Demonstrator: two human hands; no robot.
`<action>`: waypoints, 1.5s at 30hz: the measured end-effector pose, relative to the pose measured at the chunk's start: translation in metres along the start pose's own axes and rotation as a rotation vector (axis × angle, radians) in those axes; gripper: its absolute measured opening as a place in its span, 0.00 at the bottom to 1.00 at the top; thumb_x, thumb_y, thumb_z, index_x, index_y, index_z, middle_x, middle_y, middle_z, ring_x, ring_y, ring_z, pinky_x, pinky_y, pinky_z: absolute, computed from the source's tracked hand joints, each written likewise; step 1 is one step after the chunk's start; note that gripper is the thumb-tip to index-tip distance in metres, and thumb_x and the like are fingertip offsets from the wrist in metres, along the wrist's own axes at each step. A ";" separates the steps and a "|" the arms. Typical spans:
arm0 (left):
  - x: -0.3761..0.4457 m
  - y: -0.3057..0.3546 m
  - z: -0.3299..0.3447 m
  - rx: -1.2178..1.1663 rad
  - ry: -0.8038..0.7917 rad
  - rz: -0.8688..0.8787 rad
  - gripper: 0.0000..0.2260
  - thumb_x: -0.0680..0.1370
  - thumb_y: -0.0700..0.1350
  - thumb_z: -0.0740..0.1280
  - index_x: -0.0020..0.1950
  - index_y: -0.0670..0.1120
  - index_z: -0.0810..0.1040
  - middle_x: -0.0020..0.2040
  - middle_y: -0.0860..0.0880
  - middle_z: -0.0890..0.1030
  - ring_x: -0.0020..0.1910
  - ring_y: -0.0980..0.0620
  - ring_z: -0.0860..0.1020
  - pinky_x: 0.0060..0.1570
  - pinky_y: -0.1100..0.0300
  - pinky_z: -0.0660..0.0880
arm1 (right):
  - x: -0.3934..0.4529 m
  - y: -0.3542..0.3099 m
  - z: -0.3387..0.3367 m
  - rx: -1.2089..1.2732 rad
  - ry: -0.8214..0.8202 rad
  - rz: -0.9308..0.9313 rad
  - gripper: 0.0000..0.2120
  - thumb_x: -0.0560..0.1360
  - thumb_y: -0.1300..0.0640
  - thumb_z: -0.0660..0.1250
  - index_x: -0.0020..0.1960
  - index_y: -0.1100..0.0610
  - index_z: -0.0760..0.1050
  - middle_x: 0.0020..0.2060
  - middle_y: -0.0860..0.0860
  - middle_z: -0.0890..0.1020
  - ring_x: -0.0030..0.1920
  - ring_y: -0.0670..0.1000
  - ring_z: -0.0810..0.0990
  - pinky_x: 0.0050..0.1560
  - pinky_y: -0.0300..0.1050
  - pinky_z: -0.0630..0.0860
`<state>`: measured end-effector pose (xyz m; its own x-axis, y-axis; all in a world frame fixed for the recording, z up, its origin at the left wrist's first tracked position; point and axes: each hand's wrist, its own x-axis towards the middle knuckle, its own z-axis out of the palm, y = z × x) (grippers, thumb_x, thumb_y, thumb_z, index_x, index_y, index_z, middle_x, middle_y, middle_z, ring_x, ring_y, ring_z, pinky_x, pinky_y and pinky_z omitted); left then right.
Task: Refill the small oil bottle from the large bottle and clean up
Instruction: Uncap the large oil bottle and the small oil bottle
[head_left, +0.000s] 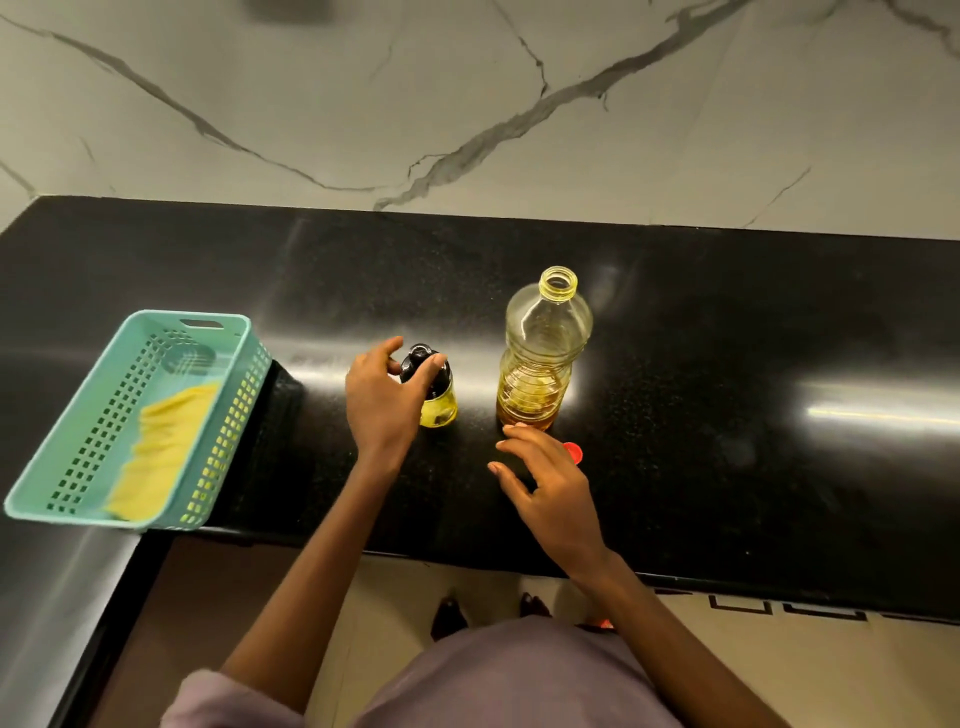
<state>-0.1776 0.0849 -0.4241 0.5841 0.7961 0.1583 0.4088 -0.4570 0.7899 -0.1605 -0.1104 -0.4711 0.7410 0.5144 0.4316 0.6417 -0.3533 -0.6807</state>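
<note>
- Small oil bottle (439, 400): one, upright near the bench's middle, about 9 o'clock from the large bottle and apart from it; clear rounded body showing yellow oil, glossy black cap on top.
- Large bottle (540, 353): one, upright, clear ribbed plastic with an open, uncapped neck; amber oil only in the lower part.
- Red cap (573, 452): one, small and round, lying on the bench at about 5 o'clock from the large bottle's base, partly hidden behind the right hand.
- Basket (228, 332): one, teal perforated plastic, rectangular with a slot handle, at 9 o'clock on the bench's left part.
- Yellow cloth (161, 447): one, soft and blurred, lying inside the basket.
- Bench (753, 364): black, speckled, polished stone with bright glare; white veined marble wall behind.
- Left hand (382, 400): fingers and thumb curled round the small oil bottle's black cap, gripping from above.
- Right hand (550, 483): fingers spread and relaxed, holding nothing, hovering low over the bench at 6 o'clock from the large bottle, fingertips just beside its base; touching or not, cannot tell.
</note>
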 end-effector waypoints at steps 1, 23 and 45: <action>0.004 -0.002 0.001 0.028 -0.019 0.022 0.21 0.71 0.56 0.72 0.60 0.46 0.79 0.47 0.47 0.78 0.50 0.51 0.75 0.47 0.62 0.66 | 0.003 -0.003 0.002 0.016 -0.019 -0.006 0.12 0.74 0.54 0.68 0.54 0.59 0.79 0.55 0.53 0.81 0.59 0.48 0.76 0.62 0.38 0.71; -0.016 -0.072 -0.068 -0.903 -0.468 -0.843 0.16 0.72 0.59 0.66 0.46 0.48 0.83 0.35 0.50 0.80 0.29 0.56 0.76 0.33 0.62 0.71 | 0.056 -0.095 0.095 0.047 -0.382 -0.047 0.28 0.71 0.57 0.69 0.70 0.57 0.66 0.65 0.52 0.73 0.64 0.51 0.73 0.61 0.48 0.75; -0.023 -0.094 -0.083 -0.351 -0.105 -0.369 0.15 0.77 0.49 0.68 0.62 0.46 0.77 0.50 0.53 0.80 0.50 0.61 0.77 0.51 0.67 0.72 | 0.026 -0.073 0.112 -0.102 -0.180 0.053 0.29 0.73 0.45 0.69 0.68 0.59 0.69 0.64 0.53 0.75 0.66 0.50 0.72 0.63 0.39 0.69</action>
<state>-0.2874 0.1426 -0.4533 0.5202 0.8268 -0.2141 0.3514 0.0213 0.9360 -0.2099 0.0162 -0.4762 0.7331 0.6210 0.2774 0.6259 -0.4564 -0.6325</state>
